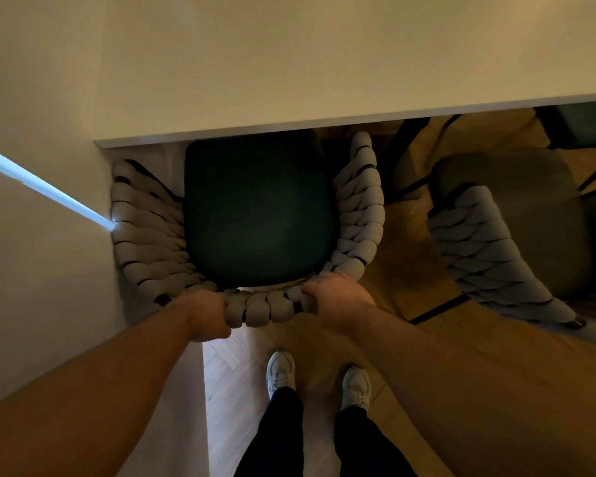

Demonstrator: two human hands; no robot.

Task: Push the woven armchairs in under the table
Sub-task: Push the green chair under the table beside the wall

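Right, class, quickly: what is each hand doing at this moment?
Left hand: closed, gripping the back rim of the woven armchair.
Right hand: closed, gripping the same rim.

Your near armchair (255, 308) is a pale grey braided weave, and its seat cushion (258, 208) is a deep, dark green. The second armchair (489, 249) to your right has the same grey weave, with a duller olive-grey cushion (516, 187). The counter (324, 63) is plain cream. The floor (231, 373) is warm brown wood, herringbone where light falls. Your shoes (280, 371) are off-white and your trousers (272, 435) black.
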